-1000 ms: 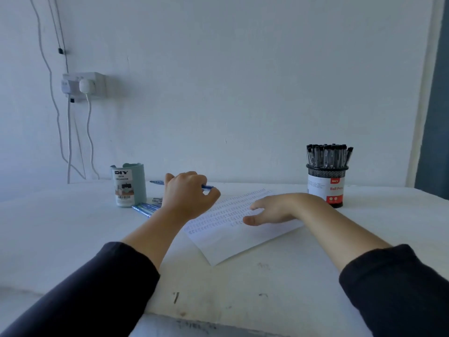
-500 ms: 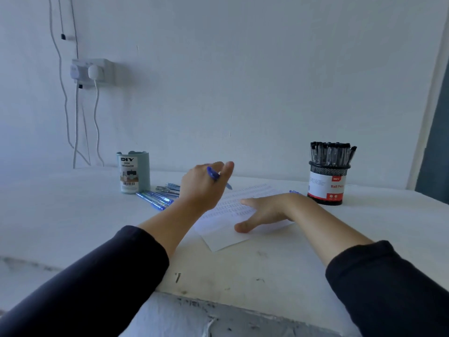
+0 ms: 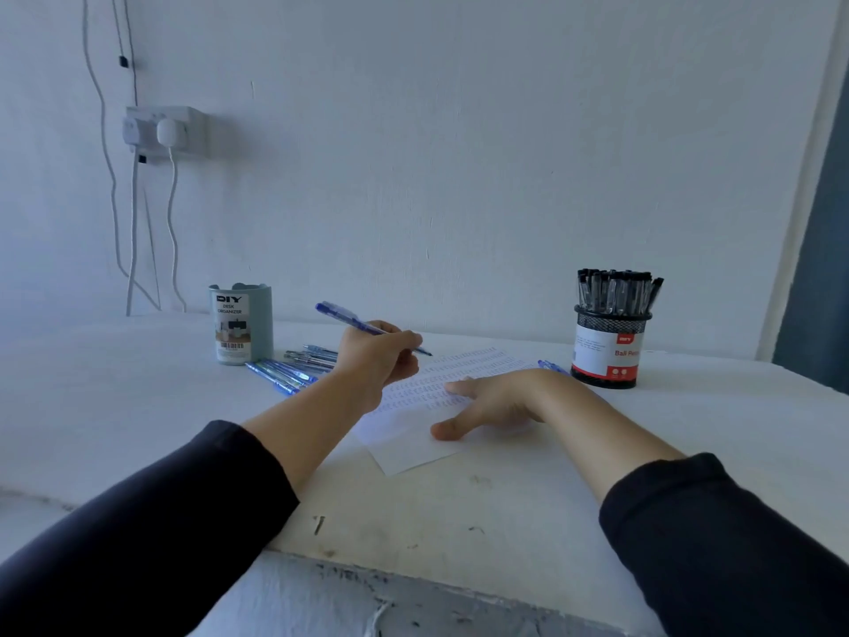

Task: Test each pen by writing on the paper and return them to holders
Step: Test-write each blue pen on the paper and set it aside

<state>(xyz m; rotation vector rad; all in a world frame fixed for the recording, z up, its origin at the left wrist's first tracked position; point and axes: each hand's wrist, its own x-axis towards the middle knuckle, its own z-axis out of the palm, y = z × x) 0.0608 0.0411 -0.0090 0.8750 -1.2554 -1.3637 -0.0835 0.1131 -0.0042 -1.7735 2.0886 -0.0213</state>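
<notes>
Left hand (image 3: 376, 356) grips a blue pen (image 3: 363, 325), tip over the paper (image 3: 413, 434); right hand (image 3: 496, 400) lies flat on it.

Left hand holds a blue pen over the paper.

The left hand (image 3: 376, 356) pinches the pen (image 3: 363, 325), tip down near the paper (image 3: 413, 445). The right hand (image 3: 494, 400) lies flat on the paper, just beside it. More pens (image 3: 287, 372) and a green holder (image 3: 241, 324) sit behind the grip; a black holder (image 3: 606, 349) stands well apart.

Head view: forward-down over table (image 3: 459, 508), facing wall (image 3: 459, 154).
</notes>
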